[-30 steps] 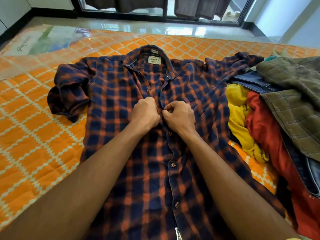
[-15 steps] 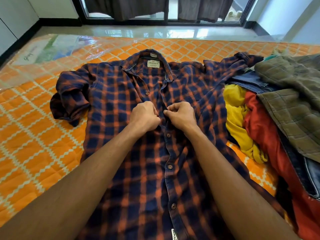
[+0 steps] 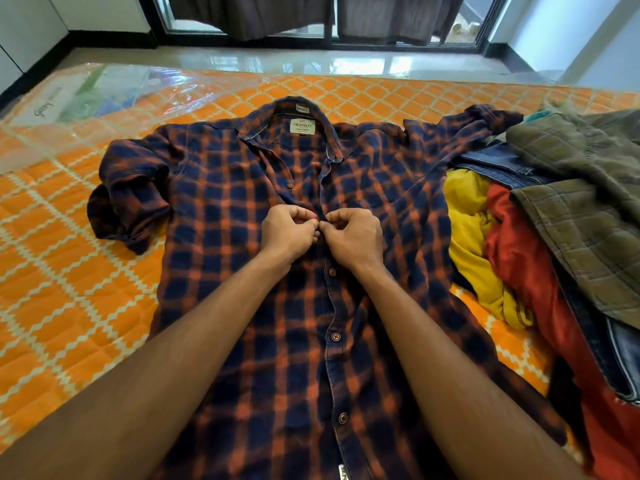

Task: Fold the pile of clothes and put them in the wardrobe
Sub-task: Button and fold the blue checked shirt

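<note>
The checked shirt (image 3: pixel 242 209) was soft matt cloth; the mattress (image 3: pixel 69 271) quilted, partly under glossy plastic wrap (image 3: pixel 104 95); the floor (image 3: pixel 311 64) shone.

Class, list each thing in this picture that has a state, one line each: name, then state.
plaid shirt: spread flat face up, lower buttons fastened, collar open
left hand: pinching the placket
right hand: pinching the placket
clothes pile: unfolded, heaped
curtains: hanging drawn
</note>
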